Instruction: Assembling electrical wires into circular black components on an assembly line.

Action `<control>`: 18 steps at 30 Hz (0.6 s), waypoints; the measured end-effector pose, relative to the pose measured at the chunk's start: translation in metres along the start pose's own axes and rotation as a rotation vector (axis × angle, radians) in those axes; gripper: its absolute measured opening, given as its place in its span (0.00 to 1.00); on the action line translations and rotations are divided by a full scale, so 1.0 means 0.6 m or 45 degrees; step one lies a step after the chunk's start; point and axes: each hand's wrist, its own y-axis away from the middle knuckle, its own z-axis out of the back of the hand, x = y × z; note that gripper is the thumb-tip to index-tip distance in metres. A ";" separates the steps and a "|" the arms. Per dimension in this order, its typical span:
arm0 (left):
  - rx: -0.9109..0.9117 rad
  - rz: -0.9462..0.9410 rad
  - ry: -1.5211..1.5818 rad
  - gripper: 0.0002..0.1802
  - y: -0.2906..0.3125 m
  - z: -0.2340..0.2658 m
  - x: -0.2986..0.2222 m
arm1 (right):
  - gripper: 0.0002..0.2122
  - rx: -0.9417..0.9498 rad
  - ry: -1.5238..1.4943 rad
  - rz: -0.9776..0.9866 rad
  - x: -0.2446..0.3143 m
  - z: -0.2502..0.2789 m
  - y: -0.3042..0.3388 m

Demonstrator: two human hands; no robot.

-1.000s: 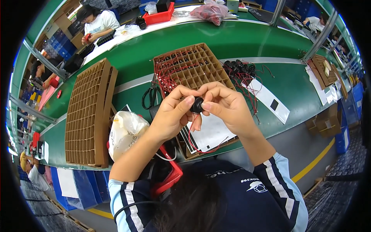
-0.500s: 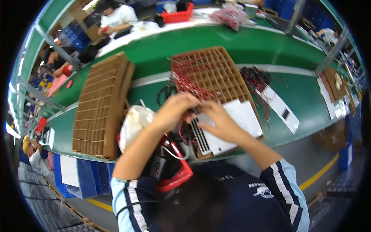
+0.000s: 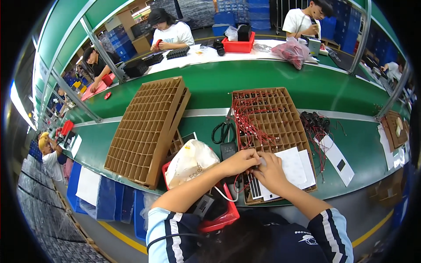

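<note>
From my remote seat I look down through the head view at two bare hands meeting over the near part of a divided cardboard tray [image 3: 289, 127]; the left hand [image 3: 242, 161] and the right hand [image 3: 270, 172] curl their fingertips together, and a small pale piece [image 3: 262, 161] shows between them; its shape is mostly covered, so I cannot tell whether either grip is clenched on it or only touching; white sheets [image 3: 293, 167] lie beneath and beside the right hand, over the tray; a loop of red wire [image 3: 237, 183] hangs just below the left hand, and more red leads [image 3: 247, 125] spill over the tray's left side; scissors [image 3: 222, 131] and a black adapter [image 3: 229, 151] rest left of the tray on the green surface [image 3: 204, 127]; I judge the leads the chief hazard, since a wrist or finger could snag the tangle and tug parts from their cells; fingers crowding the piece could also let it slip unseen, and the loose sheets might slide if the right forearm drags across them
</note>
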 end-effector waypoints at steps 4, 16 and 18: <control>-0.003 0.015 0.073 0.08 0.001 0.003 -0.005 | 0.13 0.011 -0.117 -0.040 -0.001 0.000 -0.008; -0.042 0.088 0.085 0.15 0.009 -0.002 -0.002 | 0.12 -0.030 -0.381 -0.218 -0.005 -0.001 -0.003; -0.069 0.074 0.081 0.16 0.010 -0.003 -0.001 | 0.11 -0.060 -0.496 -0.235 -0.011 -0.004 0.003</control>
